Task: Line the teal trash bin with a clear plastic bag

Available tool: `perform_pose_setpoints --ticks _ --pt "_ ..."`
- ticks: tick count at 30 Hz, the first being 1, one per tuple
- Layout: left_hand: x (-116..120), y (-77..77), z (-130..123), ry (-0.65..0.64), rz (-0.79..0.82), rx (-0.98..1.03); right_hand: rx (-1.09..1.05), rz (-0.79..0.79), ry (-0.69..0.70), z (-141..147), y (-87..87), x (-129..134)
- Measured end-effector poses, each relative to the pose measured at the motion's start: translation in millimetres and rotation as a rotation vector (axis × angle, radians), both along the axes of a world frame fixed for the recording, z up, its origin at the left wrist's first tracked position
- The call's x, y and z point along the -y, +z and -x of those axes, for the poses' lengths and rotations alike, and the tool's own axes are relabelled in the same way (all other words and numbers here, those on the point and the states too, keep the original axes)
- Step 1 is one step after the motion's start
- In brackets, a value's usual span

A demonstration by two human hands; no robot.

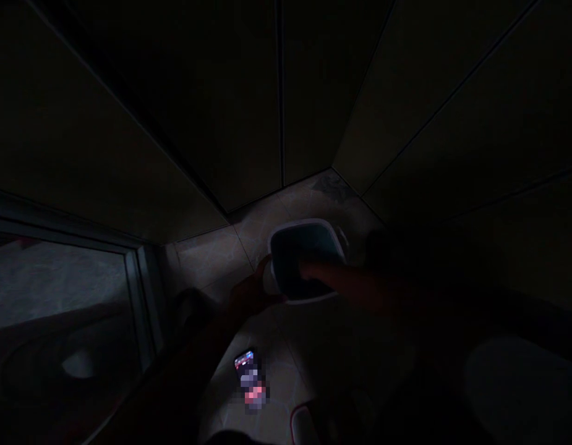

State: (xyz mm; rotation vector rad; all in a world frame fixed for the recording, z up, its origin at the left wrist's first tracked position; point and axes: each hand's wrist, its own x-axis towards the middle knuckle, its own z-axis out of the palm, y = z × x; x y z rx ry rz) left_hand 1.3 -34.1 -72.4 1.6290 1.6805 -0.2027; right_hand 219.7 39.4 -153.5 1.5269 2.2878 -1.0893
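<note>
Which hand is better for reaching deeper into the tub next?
Probably the right hand: it reaches over the rim into the tub, while the left hand is at the tub's outer side.

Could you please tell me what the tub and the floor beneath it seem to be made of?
The tub looks like smooth moulded plastic, judging by its pale, rounded rim, though dim light leaves this open. The floor appears to be ceramic tile, given its straight joint lines and faint pattern; its gloss is hard to judge.
</note>
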Motion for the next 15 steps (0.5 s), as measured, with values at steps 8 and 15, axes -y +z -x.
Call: perform_pose_setpoints --ticks 8,15 --pt "1.6 18.5 -14.9 -0.082 -0.078 -0.112 -0.079 -0.144 0.139 -73.3 106.3 61.8" --pt "28.0 53.4 -36.8 -0.204 -0.315 0.045 -0.05 -0.187 -0.025 -135.5 132.6 98.1"
